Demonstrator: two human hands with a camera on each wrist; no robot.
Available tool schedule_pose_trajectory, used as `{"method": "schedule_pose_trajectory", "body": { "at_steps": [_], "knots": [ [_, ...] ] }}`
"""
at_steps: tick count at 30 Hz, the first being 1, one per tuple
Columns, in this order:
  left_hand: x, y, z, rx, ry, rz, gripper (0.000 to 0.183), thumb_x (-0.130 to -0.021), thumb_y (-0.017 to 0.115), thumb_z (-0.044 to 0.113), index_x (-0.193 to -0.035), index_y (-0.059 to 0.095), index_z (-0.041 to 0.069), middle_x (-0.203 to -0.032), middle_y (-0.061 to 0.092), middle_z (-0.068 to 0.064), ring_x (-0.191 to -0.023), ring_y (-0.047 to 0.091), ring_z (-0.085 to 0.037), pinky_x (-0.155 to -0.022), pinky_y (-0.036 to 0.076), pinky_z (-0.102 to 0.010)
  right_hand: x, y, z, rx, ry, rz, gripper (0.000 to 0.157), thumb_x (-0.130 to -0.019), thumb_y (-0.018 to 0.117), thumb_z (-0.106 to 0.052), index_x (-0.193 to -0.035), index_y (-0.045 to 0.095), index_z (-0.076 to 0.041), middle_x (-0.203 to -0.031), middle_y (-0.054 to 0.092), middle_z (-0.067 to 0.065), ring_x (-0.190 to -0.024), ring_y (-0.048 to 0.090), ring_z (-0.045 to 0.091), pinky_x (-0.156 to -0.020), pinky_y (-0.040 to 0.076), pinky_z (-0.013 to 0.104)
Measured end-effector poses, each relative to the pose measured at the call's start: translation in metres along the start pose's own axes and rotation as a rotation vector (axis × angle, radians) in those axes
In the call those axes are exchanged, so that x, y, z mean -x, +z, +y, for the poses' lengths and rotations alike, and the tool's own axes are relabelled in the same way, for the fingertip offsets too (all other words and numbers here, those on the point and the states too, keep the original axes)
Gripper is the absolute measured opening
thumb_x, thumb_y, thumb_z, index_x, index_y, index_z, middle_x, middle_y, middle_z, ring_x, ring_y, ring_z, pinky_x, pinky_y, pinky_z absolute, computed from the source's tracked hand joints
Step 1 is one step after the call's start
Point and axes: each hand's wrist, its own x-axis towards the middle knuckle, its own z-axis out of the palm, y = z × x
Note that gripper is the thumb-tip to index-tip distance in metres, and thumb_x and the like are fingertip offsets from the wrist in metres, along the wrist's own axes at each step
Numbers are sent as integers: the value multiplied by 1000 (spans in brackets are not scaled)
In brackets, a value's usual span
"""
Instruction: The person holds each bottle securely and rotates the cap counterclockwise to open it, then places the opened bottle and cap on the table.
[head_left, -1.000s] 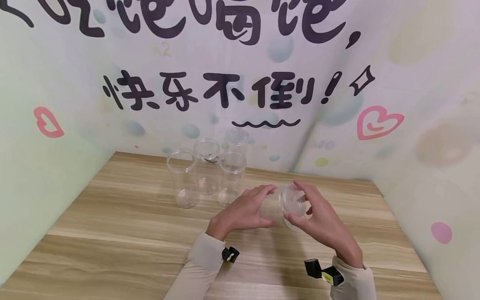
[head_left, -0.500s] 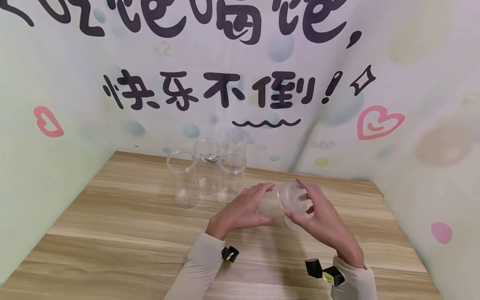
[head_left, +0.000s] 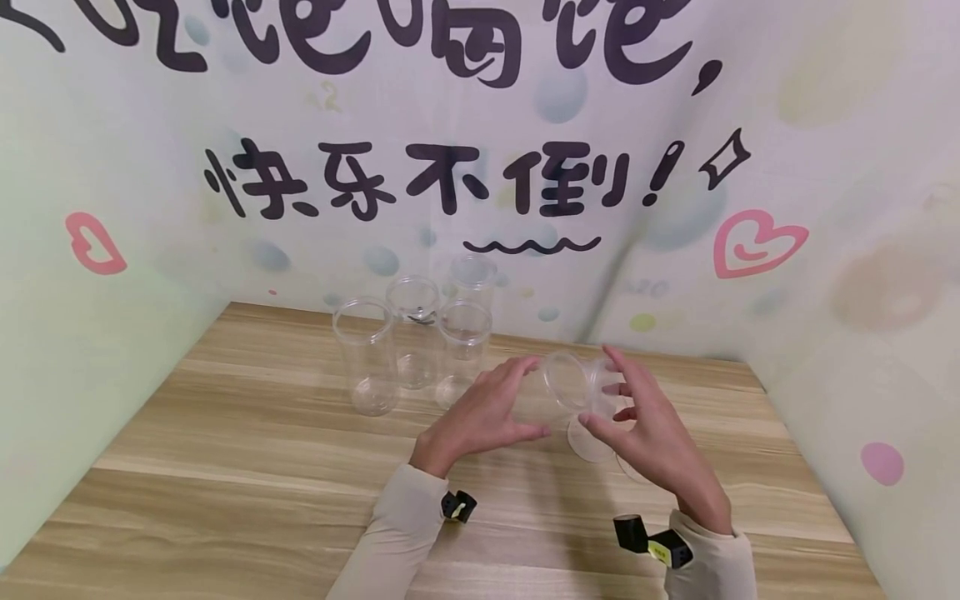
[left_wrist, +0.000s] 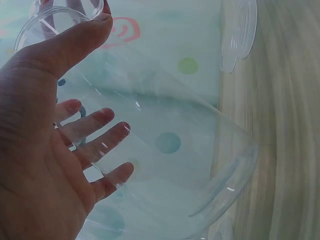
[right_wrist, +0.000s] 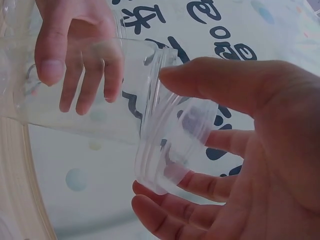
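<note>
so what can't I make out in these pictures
In the head view:
Top wall lettering: cut off by the upper edge.
Rightmost clear disc: partly behind the right hand.
Front-right standing cup: lower part partly behind the left hand.
Print on yellow wrist label: too small.

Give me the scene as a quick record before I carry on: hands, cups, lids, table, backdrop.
Left hand: grips a clear colourless plastic cup, tilted well over
Right hand: holds a clear round plastic lid
Lid fit: angled at the cup's mouth, not seated; contact unclear
Standing cups: four, clear plastic, upright
Loose discs: at least two, clear, round, apparently lids, near the right hand
Table: brown wood-grain
Backdrop: whitish, black lettering, pink hearts
</note>
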Motion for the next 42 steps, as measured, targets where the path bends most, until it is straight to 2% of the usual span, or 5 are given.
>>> {"method": "schedule_pose_trajectory", "body": {
  "at_steps": [8, 18, 28, 35, 42],
  "knots": [
    [0, -2, -5, -7, -37, 61, 89, -78, 82, 44, -146, 40, 7, -142, 52, -6, -130, 51, -22, -110, 39, -48, -2, 2, 6, -15, 4, 7, 77, -86, 76, -13, -152, 36, -13, -141, 45, 15, -114, 62, 35, -81, 57, 41],
    [2, -6, -10, 25, -89, 84, 92, -80, 79, 48, -150, 34, 11, -149, 47, -6, -136, 45, -22, -113, 36, -47, -9, 11, 20, -68, 101, -24, 77, -86, 77, -16, -150, 34, -10, -141, 44, 21, -119, 59, 42, -90, 54, 52],
    [3, -7, -14, 45, -119, 117, 93, -80, 80, 47, -150, 33, 10, -146, 46, -10, -129, 52, -25, -105, 45, -43, -14, 25, 38, -73, 154, -34, 78, -85, 78, -19, -148, 32, -7, -139, 49, 23, -124, 55, 44, -92, 51, 54],
    [5, -10, -17, 54, -161, 130, 93, -80, 80, 48, -151, 32, 12, -145, 45, -7, -130, 50, -23, -105, 45, -42, -20, 37, 44, -75, 171, -49, 75, -87, 77, -19, -146, 33, -2, -142, 47, 24, -128, 50, 43, -94, 48, 56],
    [5, -12, -19, 56, -156, 151, 93, -79, 81, 46, -150, 32, 9, -143, 47, -8, -131, 50, -22, -106, 45, -42, -21, 48, 51, -81, 198, -57, 74, -86, 77, -17, -144, 34, -1, -144, 46, 24, -129, 49, 43, -96, 46, 58]
  ]
}}
